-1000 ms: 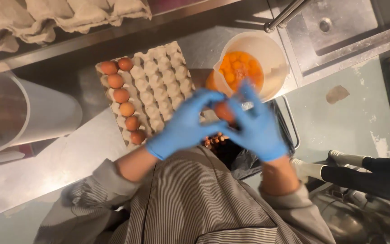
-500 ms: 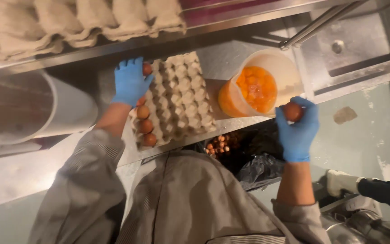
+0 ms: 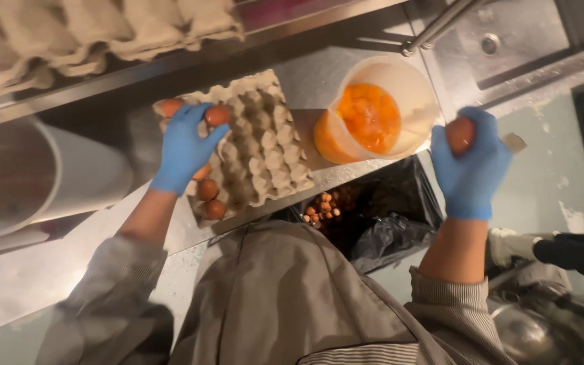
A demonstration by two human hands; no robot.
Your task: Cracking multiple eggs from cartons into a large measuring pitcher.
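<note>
Steel counter (image 3: 55, 284) runs under me, carrying a cardboard egg tray (image 3: 258, 145) and a plastic tub (image 3: 380, 111) of cracked yolks. I see my left hand (image 3: 185, 149) closed around a brown egg (image 3: 217, 115) over the tray. My right hand (image 3: 471, 162), well apart, grips another brown egg (image 3: 459, 134) just beside the tub, above a black bin bag (image 3: 386, 223).

Egg tray (image 3: 258, 149) on worktop (image 3: 49, 297), eggs (image 3: 207, 189) along its left edge. Measuring jug (image 3: 380, 108) of cracked eggs just right of tray. Bin bag (image 3: 386, 216) with eggshells (image 3: 322, 206) below worktop edge, under jug.
</note>
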